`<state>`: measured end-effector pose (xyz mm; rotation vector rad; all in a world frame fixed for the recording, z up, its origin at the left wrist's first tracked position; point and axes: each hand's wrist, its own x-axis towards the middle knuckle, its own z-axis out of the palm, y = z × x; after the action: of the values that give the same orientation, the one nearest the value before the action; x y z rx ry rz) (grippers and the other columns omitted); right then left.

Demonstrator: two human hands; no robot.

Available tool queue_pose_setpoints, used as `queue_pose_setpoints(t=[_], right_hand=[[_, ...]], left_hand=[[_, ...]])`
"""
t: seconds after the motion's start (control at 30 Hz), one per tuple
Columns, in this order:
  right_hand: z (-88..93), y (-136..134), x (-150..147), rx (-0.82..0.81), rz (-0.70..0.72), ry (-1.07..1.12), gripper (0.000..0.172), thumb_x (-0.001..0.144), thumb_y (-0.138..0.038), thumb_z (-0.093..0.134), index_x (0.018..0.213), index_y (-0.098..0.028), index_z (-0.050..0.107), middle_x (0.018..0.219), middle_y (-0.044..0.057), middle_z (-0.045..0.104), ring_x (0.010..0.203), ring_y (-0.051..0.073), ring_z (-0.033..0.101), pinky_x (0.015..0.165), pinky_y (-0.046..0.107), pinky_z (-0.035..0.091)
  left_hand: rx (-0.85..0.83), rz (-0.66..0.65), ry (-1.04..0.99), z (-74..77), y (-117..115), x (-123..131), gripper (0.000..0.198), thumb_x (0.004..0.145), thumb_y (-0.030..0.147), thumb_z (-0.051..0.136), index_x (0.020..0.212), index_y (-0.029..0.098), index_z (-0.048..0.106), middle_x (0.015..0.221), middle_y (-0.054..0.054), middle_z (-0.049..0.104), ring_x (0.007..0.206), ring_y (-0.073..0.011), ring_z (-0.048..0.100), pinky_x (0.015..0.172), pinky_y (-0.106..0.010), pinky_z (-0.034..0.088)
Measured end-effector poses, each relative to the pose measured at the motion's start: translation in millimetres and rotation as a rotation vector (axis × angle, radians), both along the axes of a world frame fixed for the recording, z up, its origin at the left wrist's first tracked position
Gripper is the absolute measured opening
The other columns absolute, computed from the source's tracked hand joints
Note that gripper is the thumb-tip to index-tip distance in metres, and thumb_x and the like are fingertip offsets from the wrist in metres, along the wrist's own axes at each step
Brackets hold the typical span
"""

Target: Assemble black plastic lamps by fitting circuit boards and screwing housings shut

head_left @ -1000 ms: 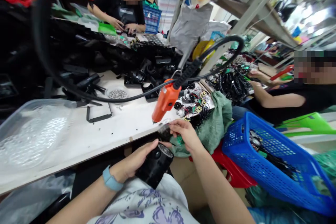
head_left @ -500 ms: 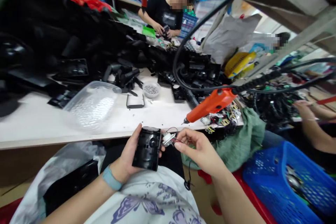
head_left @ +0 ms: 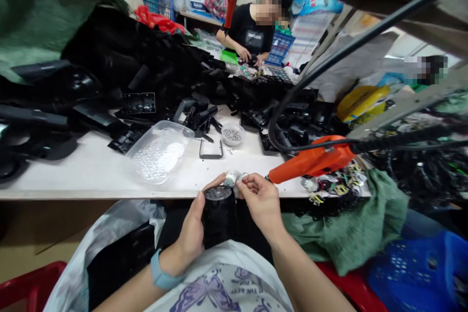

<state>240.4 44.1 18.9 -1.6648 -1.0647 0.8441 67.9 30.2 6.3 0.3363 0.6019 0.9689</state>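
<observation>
My left hand (head_left: pixel 193 228) is wrapped round a black plastic housing (head_left: pixel 218 217), its round end tilted up, just in front of the table edge. A small white and silver motor part (head_left: pixel 231 178) sits just above the housing's upper end, beside my left fingertips. My right hand (head_left: pixel 260 201) pinches at the right side of that part, fingers closed; some of the grip is hidden. An orange electric screwdriver (head_left: pixel 312 160) hangs by its cable just right of my right hand.
On the white table (head_left: pixel 91 170) are a clear plastic tub (head_left: pixel 159 152), a bowl of screws (head_left: pixel 232 134) and a black frame (head_left: pixel 211 156). Black parts (head_left: pixel 146 58) are heaped behind. A person (head_left: pixel 256 24) works opposite. A blue basket (head_left: pixel 417 268) is at right.
The housing has turned so its round end shows more. The motor part has moved from its right side to above its upper end, with my right hand. The view has shifted left.
</observation>
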Motion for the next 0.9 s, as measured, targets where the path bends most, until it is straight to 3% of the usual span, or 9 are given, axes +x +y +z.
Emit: queue_pose_setpoints(t=[0.07,0.17,0.23,0.3,0.4,0.53,0.7,0.9], right_hand=[[3.3,-3,2,0.011,-0.006,-0.051,0.021,0.081,-0.04,0.078,0.077,-0.022,0.068,0.066,0.0,0.064,0.059,0.017,0.058,0.058,0.029,0.047],[20.9,-16,5,0.175,0.053,-0.308,0.011,0.09,-0.033,0.073,0.087,-0.023,0.071,0.076,0.001,0.072,0.065,0.017,0.063,0.063,0.029,0.05],[36.6,-25,8,0.356,0.247,-0.541,0.003,0.094,-0.022,0.069,0.094,-0.025,0.071,0.082,0.001,0.075,0.069,0.017,0.067,0.069,0.029,0.052],[49.7,-30,8,0.453,0.549,-0.699,0.015,0.096,-0.012,0.064,0.101,-0.025,0.07,0.087,0.002,0.076,0.076,0.018,0.069,0.075,0.03,0.053],[58.2,-27,2,0.408,0.84,-0.819,0.019,0.097,-0.008,0.057,0.101,-0.022,0.068,0.086,0.004,0.074,0.077,0.018,0.068,0.074,0.031,0.052],[54.4,-18,-8,0.301,0.914,-0.842,0.021,0.098,-0.006,0.05,0.092,-0.018,0.066,0.08,0.004,0.069,0.072,0.018,0.063,0.068,0.03,0.048],[50.5,-13,-9,0.244,0.936,-0.868,0.017,0.1,-0.008,0.051,0.097,-0.018,0.064,0.084,0.004,0.069,0.076,0.018,0.063,0.071,0.031,0.046],[50.0,-11,-10,0.157,0.977,-0.887,0.013,0.1,-0.011,0.052,0.097,-0.02,0.062,0.088,0.004,0.069,0.078,0.019,0.062,0.071,0.031,0.043]], left_hand=[[-0.109,-0.08,-0.031,1.6,9,-10,0.068,0.098,0.067,0.053,0.143,0.018,0.064,0.103,-0.017,0.081,0.087,-0.0324,0.077,0.08,-0.043,0.06],[-0.302,-0.147,-0.049,2.7,23,-28,0.071,0.102,0.067,0.04,0.127,0.007,0.071,0.092,-0.021,0.08,0.08,-0.0337,0.077,0.076,-0.046,0.061],[-0.389,-0.219,-0.062,2.6,29,-38,0.062,0.106,0.056,0.039,0.123,0.006,0.072,0.093,-0.02,0.08,0.083,-0.0343,0.078,0.08,-0.048,0.061],[-0.418,-0.275,-0.084,2.2,31,-42,0.055,0.107,0.049,0.04,0.126,0.007,0.071,0.094,-0.019,0.081,0.084,-0.033,0.079,0.082,-0.046,0.061],[-0.394,-0.246,-0.072,2.0,26,-39,0.053,0.105,0.051,0.051,0.126,0.007,0.072,0.097,-0.018,0.081,0.083,-0.0301,0.078,0.082,-0.04,0.061],[-0.385,-0.196,0.023,3.2,20,-31,0.053,0.102,0.054,0.056,0.121,0.007,0.074,0.099,-0.017,0.081,0.082,-0.0264,0.076,0.079,-0.035,0.06],[-0.391,-0.196,0.1,4.9,20,-28,0.055,0.103,0.056,0.053,0.11,0.008,0.077,0.095,-0.015,0.081,0.074,-0.0224,0.073,0.066,-0.029,0.057],[-0.424,-0.22,0.112,4.5,21,-27,0.055,0.101,0.058,0.054,0.095,0.01,0.078,0.089,-0.014,0.08,0.068,-0.0209,0.071,0.064,-0.029,0.057]])
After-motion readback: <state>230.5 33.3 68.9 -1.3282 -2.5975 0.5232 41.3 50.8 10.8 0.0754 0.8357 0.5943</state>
